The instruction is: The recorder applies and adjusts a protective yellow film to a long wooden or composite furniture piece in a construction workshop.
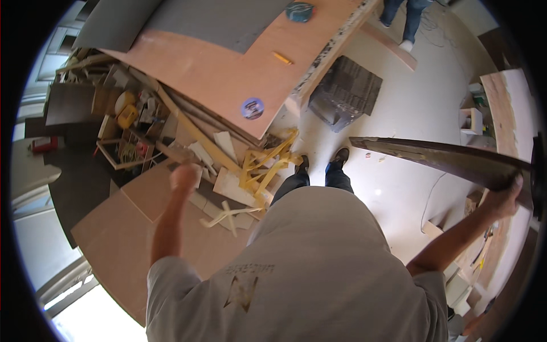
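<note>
At the right, my right hand (506, 200) grips the end of a long dark board (439, 158), fingers wrapped round its edge. The board is held up off the floor, its narrow far end reaching in toward my feet. My left hand (185, 178) is raised over the scrap wood at the left, next to a large brown sheet (171, 222). Motion blurs it, so its fingers and anything in them do not show clearly.
Ahead stands a workbench topped with a plywood sheet (228, 74), a grey sheet (222, 23) and a yellow pencil or marker (282, 58). Tangled yellow strips (268, 165) lie by my feet. A dark block-shaped stack (347, 91) is beside the bench. Another person's legs (403, 20) show beyond.
</note>
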{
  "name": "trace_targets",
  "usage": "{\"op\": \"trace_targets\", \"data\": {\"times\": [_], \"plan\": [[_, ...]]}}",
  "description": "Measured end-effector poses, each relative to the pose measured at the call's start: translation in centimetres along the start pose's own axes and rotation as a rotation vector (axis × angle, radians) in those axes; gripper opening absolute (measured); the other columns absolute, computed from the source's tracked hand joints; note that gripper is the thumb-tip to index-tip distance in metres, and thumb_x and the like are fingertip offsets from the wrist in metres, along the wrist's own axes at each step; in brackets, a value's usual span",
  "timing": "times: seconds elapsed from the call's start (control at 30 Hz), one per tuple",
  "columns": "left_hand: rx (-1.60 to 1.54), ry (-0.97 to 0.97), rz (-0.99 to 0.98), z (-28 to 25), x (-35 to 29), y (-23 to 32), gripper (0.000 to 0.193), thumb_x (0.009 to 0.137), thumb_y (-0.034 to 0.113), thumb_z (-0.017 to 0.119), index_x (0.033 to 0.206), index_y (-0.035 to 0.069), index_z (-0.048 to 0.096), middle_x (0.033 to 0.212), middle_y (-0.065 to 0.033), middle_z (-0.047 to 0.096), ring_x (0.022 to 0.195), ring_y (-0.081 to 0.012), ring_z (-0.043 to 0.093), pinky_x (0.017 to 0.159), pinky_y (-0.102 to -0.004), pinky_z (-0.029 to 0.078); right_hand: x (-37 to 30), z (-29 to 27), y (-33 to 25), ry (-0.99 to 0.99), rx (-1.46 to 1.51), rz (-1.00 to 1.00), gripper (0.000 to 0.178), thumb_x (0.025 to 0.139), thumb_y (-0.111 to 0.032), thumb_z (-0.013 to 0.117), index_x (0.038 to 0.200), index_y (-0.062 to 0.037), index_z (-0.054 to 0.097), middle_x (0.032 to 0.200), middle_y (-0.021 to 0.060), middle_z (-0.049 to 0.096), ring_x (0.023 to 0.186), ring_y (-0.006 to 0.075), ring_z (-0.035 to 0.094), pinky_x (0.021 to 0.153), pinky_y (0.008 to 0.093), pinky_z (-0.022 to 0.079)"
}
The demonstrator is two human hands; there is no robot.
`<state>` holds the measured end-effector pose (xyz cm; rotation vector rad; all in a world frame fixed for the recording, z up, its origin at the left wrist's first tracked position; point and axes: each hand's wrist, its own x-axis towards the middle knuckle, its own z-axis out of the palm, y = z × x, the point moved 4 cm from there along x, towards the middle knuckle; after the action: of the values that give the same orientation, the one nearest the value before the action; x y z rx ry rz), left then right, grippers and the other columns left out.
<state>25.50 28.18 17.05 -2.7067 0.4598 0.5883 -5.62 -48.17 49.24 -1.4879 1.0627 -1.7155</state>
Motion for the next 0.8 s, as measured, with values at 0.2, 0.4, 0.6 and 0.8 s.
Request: {"op": "trace_targets", "data": {"times": [0.2, 0.4, 0.6, 0.8], "plan": [[-0.573, 0.261, 0.249, -0.3, -0.9, 12.6, 0.012, 0.085, 0.016, 0.058, 0.092, 0.008, 0.062, 0.087, -0.0149, 0.067, 0.08, -0.0382, 0.067, 0.07, -0.0477, 0.055, -0.7, 0.0, 0.2, -0.038, 0.028, -0.032, 0.05, 0.077, -0.025, 0.084, 0.099, 0.0155, 0.065, 0.099, 0.0188, 0.068, 0.081, 0.0257, 0.067, 0.07, 0.0367, 0.061], [-0.623, 0.199, 0.091, 3.6, -1.6, 14.6, 0.008, 0.087, 0.014, 0.056, 0.082, 0.009, 0.058, 0.077, -0.0167, 0.065, 0.074, -0.0388, 0.066, 0.067, -0.0475, 0.054, -1.6, -0.8, 0.0, -0.049, -0.018, -0.09, 0.057, 0.075, -0.024, 0.088, 0.107, 0.0165, 0.063, 0.103, 0.0191, 0.068, 0.085, 0.0255, 0.068, 0.074, 0.0363, 0.062], [-0.898, 0.442, 0.336, -9.2, -1.8, 20.2, 0.008, 0.087, 0.01, 0.057, 0.087, 0.007, 0.064, 0.078, -0.0187, 0.065, 0.074, -0.0391, 0.066, 0.064, -0.0475, 0.053, -3.0, 0.4, 0.8, 0.005, -0.065, -0.048, 0.053, 0.075, -0.019, 0.088, 0.11, 0.0126, 0.064, 0.105, 0.0156, 0.069, 0.085, 0.0214, 0.067, 0.073, 0.0342, 0.061], [-0.864, 0.888, 0.214, -18.4, 5.3, 19.8, 0.019, 0.082, 0.006, 0.058, 0.098, 0.003, 0.067, 0.086, -0.0182, 0.067, 0.076, -0.0388, 0.064, 0.067, -0.0475, 0.053, -3.4, -0.6, 1.5, -0.059, -0.063, 0.004, 0.06, 0.076, -0.028, 0.087, 0.117, 0.0099, 0.063, 0.108, 0.0162, 0.068, 0.086, 0.0223, 0.068, 0.075, 0.0347, 0.061]]}}
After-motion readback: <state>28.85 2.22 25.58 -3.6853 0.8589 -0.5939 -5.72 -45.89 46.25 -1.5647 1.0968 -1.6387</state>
